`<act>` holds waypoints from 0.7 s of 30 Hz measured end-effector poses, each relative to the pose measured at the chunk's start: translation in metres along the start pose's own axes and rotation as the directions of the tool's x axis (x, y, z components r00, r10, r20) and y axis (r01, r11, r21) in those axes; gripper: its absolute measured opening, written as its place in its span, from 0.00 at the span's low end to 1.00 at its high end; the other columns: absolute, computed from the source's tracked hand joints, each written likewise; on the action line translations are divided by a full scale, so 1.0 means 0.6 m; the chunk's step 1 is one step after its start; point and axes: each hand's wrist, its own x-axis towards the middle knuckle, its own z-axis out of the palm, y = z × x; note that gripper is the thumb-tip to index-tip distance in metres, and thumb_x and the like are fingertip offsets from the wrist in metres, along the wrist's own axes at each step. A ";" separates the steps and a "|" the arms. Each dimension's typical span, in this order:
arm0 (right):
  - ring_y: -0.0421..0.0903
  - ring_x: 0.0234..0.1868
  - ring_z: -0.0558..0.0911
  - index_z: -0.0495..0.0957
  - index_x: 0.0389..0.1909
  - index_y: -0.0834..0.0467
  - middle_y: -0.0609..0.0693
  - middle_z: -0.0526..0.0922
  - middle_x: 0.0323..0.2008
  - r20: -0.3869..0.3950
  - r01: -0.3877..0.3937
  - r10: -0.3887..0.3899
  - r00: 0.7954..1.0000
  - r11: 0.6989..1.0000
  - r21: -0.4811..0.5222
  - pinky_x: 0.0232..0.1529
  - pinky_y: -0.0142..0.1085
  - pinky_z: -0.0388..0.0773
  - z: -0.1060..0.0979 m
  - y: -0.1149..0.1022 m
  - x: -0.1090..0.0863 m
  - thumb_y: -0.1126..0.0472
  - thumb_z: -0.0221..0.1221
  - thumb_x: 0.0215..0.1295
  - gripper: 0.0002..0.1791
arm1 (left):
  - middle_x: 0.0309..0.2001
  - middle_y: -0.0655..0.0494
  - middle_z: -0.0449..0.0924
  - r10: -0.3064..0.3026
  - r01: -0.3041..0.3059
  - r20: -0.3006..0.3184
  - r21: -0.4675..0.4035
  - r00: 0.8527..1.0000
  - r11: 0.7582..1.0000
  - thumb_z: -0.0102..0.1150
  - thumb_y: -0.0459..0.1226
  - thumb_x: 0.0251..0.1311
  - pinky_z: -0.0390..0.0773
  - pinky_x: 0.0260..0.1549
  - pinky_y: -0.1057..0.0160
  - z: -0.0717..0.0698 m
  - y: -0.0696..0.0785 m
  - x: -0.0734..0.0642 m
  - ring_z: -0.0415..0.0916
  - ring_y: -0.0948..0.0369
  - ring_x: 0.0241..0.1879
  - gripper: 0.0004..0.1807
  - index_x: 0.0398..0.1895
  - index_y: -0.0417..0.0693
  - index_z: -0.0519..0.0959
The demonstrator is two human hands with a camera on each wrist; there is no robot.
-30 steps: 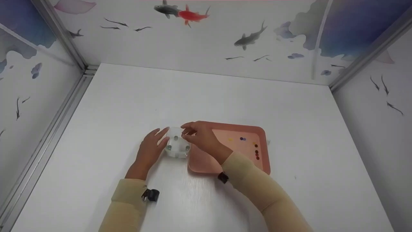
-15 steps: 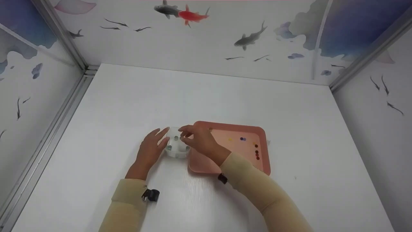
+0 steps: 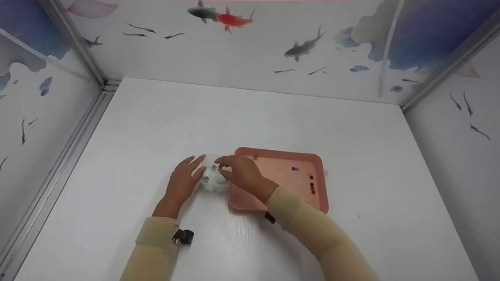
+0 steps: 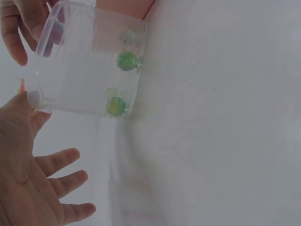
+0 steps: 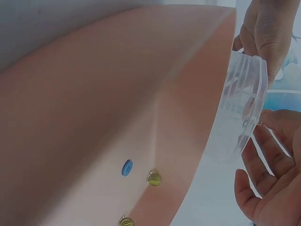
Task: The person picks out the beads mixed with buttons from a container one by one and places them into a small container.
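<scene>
A clear plastic box [image 3: 216, 186] stands just left of the pink tray. Green glass marbles [image 4: 126, 61] lie at its bottom, seen through the wall. My left hand [image 3: 183, 179] holds the box rim at its left side with thumb and index finger; the other fingers [image 4: 61, 160] are spread away from it. My right hand [image 3: 242, 169] is over the box's right part, thumb and index finger close together with a small dark round marble [image 3: 220, 169] between their tips. In the right wrist view a tiny glint shows at the thumb tip; the grip is partly hidden.
The shallow pink tray [image 3: 320, 183] carries several small coloured pieces along its right side. A blue disc [image 5: 127, 167] and yellow marbles [image 5: 154, 178] lie in it. White panels with painted fish [image 3: 302, 47] enclose the white table [image 3: 250, 117].
My right hand has moved a little left and nearer over the box, uncovering a small piece in the tray's far left corner. The left hand and box stay put.
</scene>
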 end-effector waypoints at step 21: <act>0.44 0.46 0.84 0.81 0.53 0.54 0.47 0.87 0.44 -0.042 0.108 -0.112 0.993 0.989 -0.103 0.47 0.36 0.81 0.004 0.006 -0.006 0.62 0.64 0.63 0.17 | 0.69 0.36 0.61 0.021 -0.022 -0.004 -0.012 1.000 1.000 0.47 0.47 0.72 0.57 0.65 0.36 -0.001 0.003 -0.001 0.56 0.38 0.69 0.26 0.71 0.52 0.65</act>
